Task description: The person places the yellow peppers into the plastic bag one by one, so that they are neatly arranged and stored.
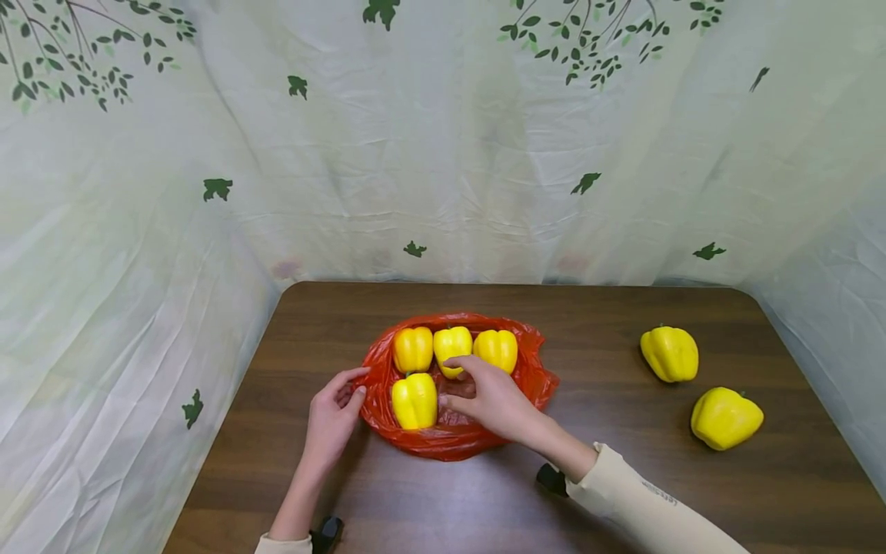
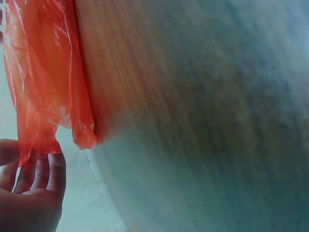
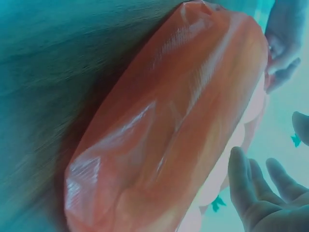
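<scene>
A red plastic bag (image 1: 443, 446) lies spread open on the table, its rim rolled out around several yellow bell peppers. Three peppers line its far side, among them the left one (image 1: 413, 349) and the right one (image 1: 500, 350); another pepper (image 1: 414, 402) sits at the near left. My left hand (image 1: 328, 415) pinches the bag's left edge between thumb and fingers, seen from below in the left wrist view. Over the bag's near right part hovers my right hand (image 1: 501, 404), thumb and fingers apart with nothing between them, overlapping the middle far pepper (image 1: 452, 348).
Two more yellow bell peppers lie outside the bag on the right of the table, one farther back (image 1: 669, 354) and one nearer (image 1: 727, 418). The brown wooden table (image 1: 595, 323) has a pale leaf-patterned cloth (image 1: 457, 154) hanging behind it and at both sides.
</scene>
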`<control>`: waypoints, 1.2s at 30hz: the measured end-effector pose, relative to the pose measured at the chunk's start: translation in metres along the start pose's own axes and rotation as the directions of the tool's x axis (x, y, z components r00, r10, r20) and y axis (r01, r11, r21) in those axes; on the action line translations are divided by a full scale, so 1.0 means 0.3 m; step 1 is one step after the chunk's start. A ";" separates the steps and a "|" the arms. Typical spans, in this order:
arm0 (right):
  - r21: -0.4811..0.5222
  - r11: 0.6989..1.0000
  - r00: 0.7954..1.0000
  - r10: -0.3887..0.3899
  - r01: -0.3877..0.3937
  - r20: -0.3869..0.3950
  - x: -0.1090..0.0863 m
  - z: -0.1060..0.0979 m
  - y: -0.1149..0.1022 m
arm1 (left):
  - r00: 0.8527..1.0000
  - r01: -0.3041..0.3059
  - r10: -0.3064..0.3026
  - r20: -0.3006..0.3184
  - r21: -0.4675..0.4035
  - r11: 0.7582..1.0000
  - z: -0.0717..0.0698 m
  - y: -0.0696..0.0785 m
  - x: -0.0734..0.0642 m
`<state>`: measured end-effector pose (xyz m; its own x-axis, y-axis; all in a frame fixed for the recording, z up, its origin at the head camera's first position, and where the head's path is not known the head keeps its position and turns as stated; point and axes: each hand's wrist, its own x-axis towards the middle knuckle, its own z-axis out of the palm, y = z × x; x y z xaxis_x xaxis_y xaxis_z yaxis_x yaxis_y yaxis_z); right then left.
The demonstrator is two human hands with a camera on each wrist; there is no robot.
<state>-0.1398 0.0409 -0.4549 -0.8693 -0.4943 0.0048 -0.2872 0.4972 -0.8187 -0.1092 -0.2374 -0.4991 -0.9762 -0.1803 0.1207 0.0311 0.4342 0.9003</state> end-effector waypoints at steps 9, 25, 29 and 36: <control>0.027 1.000 0.999 0.001 0.000 -0.048 -0.074 -0.049 0.030 | 1.000 -0.001 0.001 0.003 0.006 1.000 0.001 -0.010 0.001; 0.022 0.996 0.979 0.094 -0.091 -0.180 -0.220 -0.148 0.108 | 1.000 0.002 -0.002 0.009 -0.010 1.000 -0.002 -0.007 0.004; 0.011 0.994 0.971 0.106 -0.106 -0.214 -0.263 -0.166 0.137 | 1.000 0.016 -0.017 0.013 0.011 1.000 -0.002 -0.004 0.002; 0.001 0.991 0.950 0.126 -0.131 -0.287 -0.329 -0.208 0.184 | 0.999 0.047 -0.047 0.023 0.027 0.999 -0.009 -0.002 0.000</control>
<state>-0.0949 0.1617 -0.4648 -0.9771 -0.2023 0.0659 -0.1701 0.5569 -0.8130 -0.1086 -0.2400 -0.4985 -0.9812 -0.1805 0.0685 -0.0203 0.4492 0.8932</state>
